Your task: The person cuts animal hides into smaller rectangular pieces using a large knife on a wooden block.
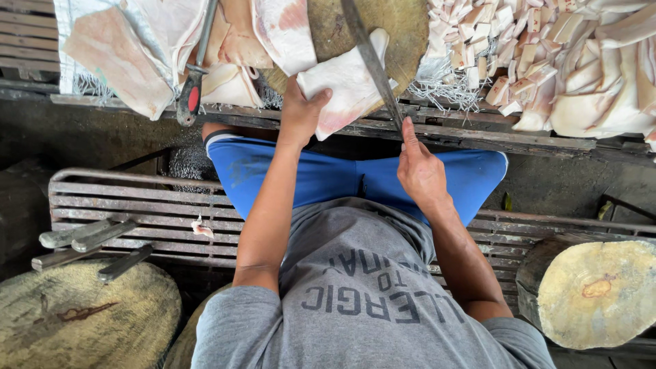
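Observation:
My left hand (301,109) grips the near edge of a pale slab of pork fat (348,78) that lies on a round wooden chopping block (403,27). My right hand (420,167) holds the handle of a long knife (372,61), index finger stretched along it. The blade runs up and to the left, across the slab and over the block. I sit on a slatted bench (137,205) in blue shorts and a grey shirt.
More fat slabs (116,55) and a red-handled sharpening steel (191,92) lie at the upper left. A heap of small cut fat pieces (519,48) and big slabs (601,82) fills the upper right. Several knives (89,239) rest on the bench, with wooden blocks (601,294) at both lower corners.

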